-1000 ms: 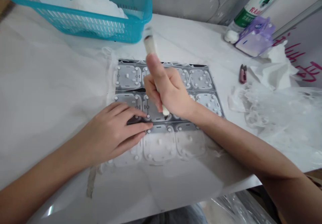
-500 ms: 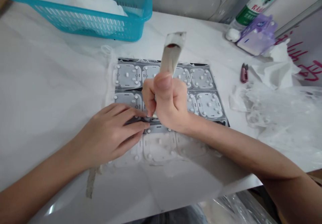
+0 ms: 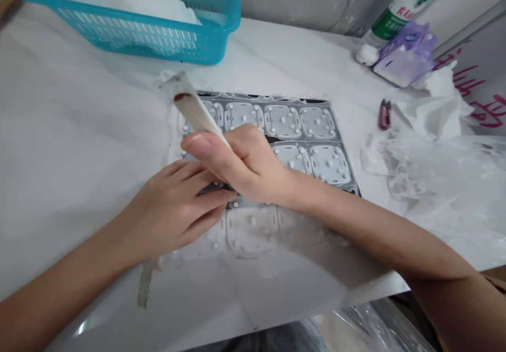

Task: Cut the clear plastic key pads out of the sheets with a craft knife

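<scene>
The right hand (image 3: pixel 247 165) closes on a pale stick (image 3: pixel 193 108) slanting far-left (past the left hand (image 3: pixel 174 207), fingers open flat on the rubber sheet (image 3: pixel 282 123)).

- Bright picture here, soft and even across the white tabletop (image 3: pixel 79 104), with no lamp in shot to show where the light comes from.
- Heavy glare just below the hands, washing out the lower row of the grey moulded sheet (image 3: pixel 251 231).
- Only soft shadows, tucked beneath the left hand (image 3: pixel 169 209) and the right hand (image 3: pixel 241 165).
- A small, sharp glint on the table's near edge, below the left hand.
- A touch of blur on the pale stick (image 3: pixel 193 104) in the right hand.
- Wide-angle bending at the frame edges, stretching the blue basket (image 3: pixel 138 41) beyond the hands.
</scene>
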Tool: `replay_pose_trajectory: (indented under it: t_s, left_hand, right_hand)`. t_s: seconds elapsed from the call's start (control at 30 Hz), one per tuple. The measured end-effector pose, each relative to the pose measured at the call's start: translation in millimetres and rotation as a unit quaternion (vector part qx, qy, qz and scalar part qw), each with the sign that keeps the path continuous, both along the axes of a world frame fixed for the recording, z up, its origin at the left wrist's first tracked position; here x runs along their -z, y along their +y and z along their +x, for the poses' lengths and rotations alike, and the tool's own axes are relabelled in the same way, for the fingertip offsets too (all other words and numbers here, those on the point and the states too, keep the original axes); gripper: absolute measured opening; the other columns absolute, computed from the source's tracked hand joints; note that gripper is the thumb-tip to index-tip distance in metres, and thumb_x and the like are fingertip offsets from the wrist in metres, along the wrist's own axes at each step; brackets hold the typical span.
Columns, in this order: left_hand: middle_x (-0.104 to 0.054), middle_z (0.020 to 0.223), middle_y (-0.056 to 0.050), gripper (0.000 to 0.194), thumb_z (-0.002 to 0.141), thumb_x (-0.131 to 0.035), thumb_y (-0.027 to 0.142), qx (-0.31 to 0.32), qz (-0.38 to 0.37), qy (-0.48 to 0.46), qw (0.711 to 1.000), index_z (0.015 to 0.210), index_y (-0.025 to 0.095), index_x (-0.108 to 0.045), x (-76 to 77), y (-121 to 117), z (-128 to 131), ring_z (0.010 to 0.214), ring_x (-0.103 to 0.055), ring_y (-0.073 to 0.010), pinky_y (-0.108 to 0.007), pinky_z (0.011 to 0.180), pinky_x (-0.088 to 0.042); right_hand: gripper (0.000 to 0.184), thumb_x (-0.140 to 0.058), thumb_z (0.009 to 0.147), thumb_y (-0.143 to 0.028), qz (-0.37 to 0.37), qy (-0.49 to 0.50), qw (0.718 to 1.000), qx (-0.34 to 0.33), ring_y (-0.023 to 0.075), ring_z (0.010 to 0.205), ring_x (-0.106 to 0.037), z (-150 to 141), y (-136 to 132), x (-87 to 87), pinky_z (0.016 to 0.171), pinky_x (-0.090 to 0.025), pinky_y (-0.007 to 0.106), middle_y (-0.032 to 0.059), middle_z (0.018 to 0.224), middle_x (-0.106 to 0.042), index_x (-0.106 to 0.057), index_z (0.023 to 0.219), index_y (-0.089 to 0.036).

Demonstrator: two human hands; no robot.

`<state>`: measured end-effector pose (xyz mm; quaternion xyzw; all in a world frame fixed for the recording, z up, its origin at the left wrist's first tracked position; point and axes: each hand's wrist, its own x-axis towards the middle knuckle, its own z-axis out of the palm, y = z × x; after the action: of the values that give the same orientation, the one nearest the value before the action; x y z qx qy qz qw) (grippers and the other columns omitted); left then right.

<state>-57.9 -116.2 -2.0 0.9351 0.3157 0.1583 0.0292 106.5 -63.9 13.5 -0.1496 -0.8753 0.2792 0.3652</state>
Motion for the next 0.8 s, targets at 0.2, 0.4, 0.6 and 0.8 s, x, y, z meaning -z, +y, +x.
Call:
replay_pose_trajectory:
  t_s: [0.2,0.4,0.6,0.8]
  left_hand:
    - [-0.06,0.104,-0.009,0.016,0.087,-0.053,0.013,-0.02,-0.012,0.003,1.0,0.097,0.018,-0.065,-2.8,-2.5,0.4,0.102,-0.053,-0.028,-0.046,0.083,-0.046]
    - [-0.062,0.098,-0.006,0.024,0.09,-0.048,0.021,-0.004,-0.004,0.002,1.0,0.107,0.025,-0.065,1.9,-0.2,-0.8,0.091,-0.053,-0.0243,-0.041,0.078,-0.047]
    - [-0.06,0.096,-0.006,0.029,0.091,-0.046,0.022,0.005,-0.015,-0.001,1.0,0.114,0.028,-0.063,4.0,1.9,-3.5,0.086,-0.051,-0.024,-0.04,0.075,-0.045]
    - [-0.062,0.104,-0.006,0.028,0.091,-0.048,0.023,0.002,-0.017,0.005,1.0,0.114,0.028,-0.064,2.8,2.6,-2.7,0.095,-0.054,-0.0261,-0.043,0.079,-0.046]
  right_hand:
    - [0.05,-0.018,0.101,-0.027,-0.072,-0.045,0.996,-0.022,0.0054,0.047,-0.032,-0.6,4.8,1.8,0.048,-0.032,0.017,-0.0054,0.05,-0.038,-0.06,0.074,-0.017]
    - [0.056,-0.018,0.1,-0.042,-0.121,0.062,0.99,0.026,0.0056,0.047,-0.035,0.3,7.0,12.1,0.047,-0.032,0.019,-0.0047,0.051,-0.034,-0.054,0.065,-0.017]
    - [0.063,-0.013,0.099,-0.048,-0.138,0.097,0.982,0.088,0.0073,0.049,-0.039,4.2,1.6,15.9,0.05,-0.037,0.021,-0.0025,0.052,-0.037,-0.051,0.059,-0.018]
    - [0.065,-0.007,0.1,-0.037,-0.155,-0.046,0.986,0.026,0.0021,0.046,-0.038,5.5,14.4,0.6,0.051,-0.036,0.015,-0.0059,0.046,-0.036,-0.052,0.058,-0.016]
